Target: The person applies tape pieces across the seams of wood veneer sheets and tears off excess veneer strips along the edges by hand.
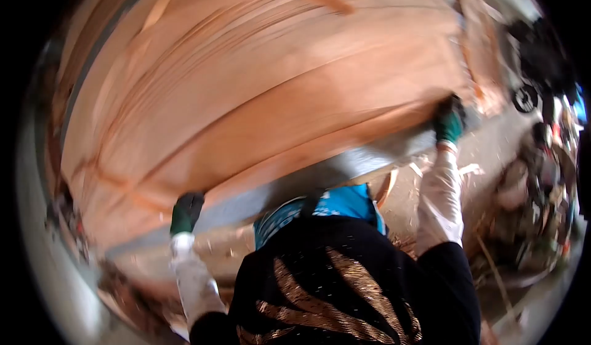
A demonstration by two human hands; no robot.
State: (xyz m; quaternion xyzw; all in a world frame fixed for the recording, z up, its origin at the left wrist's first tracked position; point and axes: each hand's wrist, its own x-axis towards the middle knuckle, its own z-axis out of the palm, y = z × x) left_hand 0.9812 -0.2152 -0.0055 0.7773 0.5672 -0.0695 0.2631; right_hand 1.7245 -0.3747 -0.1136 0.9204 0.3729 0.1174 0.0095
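A wide, thin reddish-brown wood veneer sheet spreads in front of me, blurred by motion, with other sheets layered under it. My left hand, in a green and black glove, is closed at the sheet's near edge on the left. Over at the near right corner, my right hand wears a matching glove and grips the edge there. The fingertips of both hands are dark and partly hidden. Beneath the sheets, a grey table edge shows between my hands.
Loose veneer strips and scraps lie on the floor near my body. To the right stands a heap of mixed clutter, with a black wheel behind it. A narrow veneer strip lies across the far part of the stack.
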